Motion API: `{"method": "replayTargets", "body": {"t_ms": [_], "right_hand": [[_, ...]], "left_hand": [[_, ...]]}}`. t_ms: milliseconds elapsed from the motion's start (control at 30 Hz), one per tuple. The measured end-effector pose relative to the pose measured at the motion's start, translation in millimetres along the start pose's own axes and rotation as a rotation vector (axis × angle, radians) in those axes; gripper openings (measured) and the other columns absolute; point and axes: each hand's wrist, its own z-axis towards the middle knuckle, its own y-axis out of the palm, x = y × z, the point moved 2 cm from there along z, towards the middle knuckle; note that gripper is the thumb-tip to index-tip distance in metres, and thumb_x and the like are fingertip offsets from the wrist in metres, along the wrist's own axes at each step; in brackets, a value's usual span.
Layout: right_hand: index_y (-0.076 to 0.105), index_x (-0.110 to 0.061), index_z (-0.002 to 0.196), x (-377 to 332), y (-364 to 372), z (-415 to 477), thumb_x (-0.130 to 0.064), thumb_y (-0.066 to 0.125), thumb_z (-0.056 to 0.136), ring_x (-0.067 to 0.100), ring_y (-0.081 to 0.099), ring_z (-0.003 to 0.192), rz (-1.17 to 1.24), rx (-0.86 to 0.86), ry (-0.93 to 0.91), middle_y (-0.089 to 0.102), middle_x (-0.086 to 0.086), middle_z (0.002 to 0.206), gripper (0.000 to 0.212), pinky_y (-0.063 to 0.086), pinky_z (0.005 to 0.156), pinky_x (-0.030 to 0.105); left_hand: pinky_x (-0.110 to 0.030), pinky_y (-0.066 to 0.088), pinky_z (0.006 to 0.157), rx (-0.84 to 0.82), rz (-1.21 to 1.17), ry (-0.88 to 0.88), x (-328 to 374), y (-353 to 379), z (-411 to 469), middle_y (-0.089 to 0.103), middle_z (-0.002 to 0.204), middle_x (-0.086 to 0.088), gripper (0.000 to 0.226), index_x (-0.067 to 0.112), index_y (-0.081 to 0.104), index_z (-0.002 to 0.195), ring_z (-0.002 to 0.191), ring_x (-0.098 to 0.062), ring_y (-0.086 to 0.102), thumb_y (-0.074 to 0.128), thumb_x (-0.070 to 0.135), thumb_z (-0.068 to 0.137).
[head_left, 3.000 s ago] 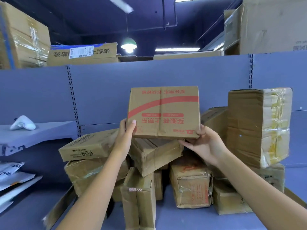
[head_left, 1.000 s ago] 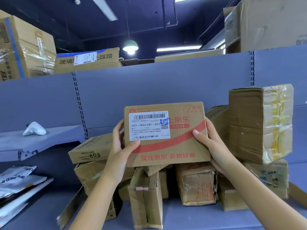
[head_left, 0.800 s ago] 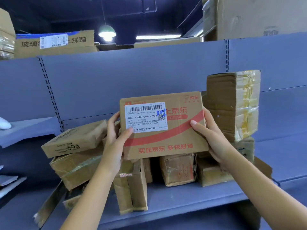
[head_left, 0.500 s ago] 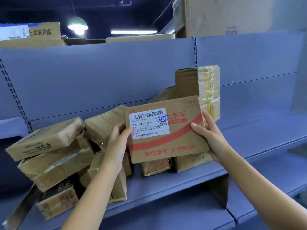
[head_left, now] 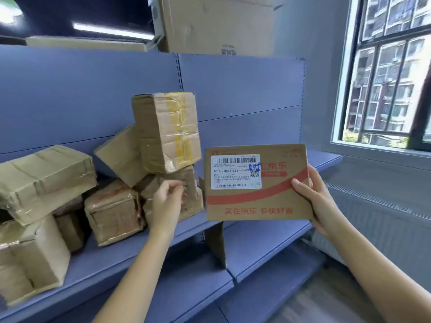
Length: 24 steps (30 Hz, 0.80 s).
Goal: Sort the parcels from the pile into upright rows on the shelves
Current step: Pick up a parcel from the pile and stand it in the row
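My right hand (head_left: 312, 201) grips the right edge of a flat cardboard parcel (head_left: 256, 197) with red print and a white label, held upright above the blue shelf (head_left: 256, 243) to the right of the pile. My left hand (head_left: 166, 199) is off the parcel, fingers loosely curled, holding nothing, in front of the pile of taped brown boxes (head_left: 112, 206). A tall taped box (head_left: 168, 131) tops the pile's right side.
A cardboard divider (head_left: 215, 243) stands on the shelf below the held parcel. A large carton (head_left: 217, 24) sits on the top shelf. A lower shelf (head_left: 268, 269) runs underneath. A window (head_left: 391, 73) and grey wall close off the right.
My left hand has let go of the parcel and now hangs by the pile. My right hand alone has carried the parcel rightward, past the pile. The view has swung right.
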Motion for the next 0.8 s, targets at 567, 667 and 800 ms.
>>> {"method": "replayTargets", "body": {"t_ms": [567,667,800], "right_hand": [[0.050,-0.037,0.133,-13.0,-218.3,43.3,-0.058,0.092,0.033,0.016,0.072,0.091,-0.132,0.333,-0.055,0.073,-0.006,0.103,0.110,0.058,0.064,0.027],[0.050,-0.038,0.133,-6.3,-225.8,87.0,-0.058,0.092,0.031,0.014,0.071,0.093,-0.151,0.324,-0.066,0.073,-0.007,0.107,0.112,0.058,0.064,0.026],[0.050,-0.034,0.134,16.3,-221.4,143.6,-0.037,0.082,0.062,0.012,0.070,0.095,-0.122,0.279,-0.044,0.070,-0.002,0.116,0.079,0.057,0.065,0.025]], "left_hand": [[-0.026,0.040,0.058,-0.363,0.160,0.080,-52.8,276.5,37.1,0.055,0.067,0.005,0.015,0.013,0.060,0.080,0.064,-0.012,0.049,0.050,0.014,0.092],[-0.026,0.039,0.058,-0.390,0.237,0.077,-69.5,296.2,74.4,0.055,0.066,0.005,0.015,0.012,0.060,0.080,0.063,-0.011,0.049,0.051,0.014,0.091],[-0.026,0.039,0.057,-0.349,0.293,0.042,-84.4,300.5,120.1,0.055,0.066,0.006,0.016,0.015,0.059,0.077,0.064,-0.013,0.050,0.051,0.015,0.090]]}}
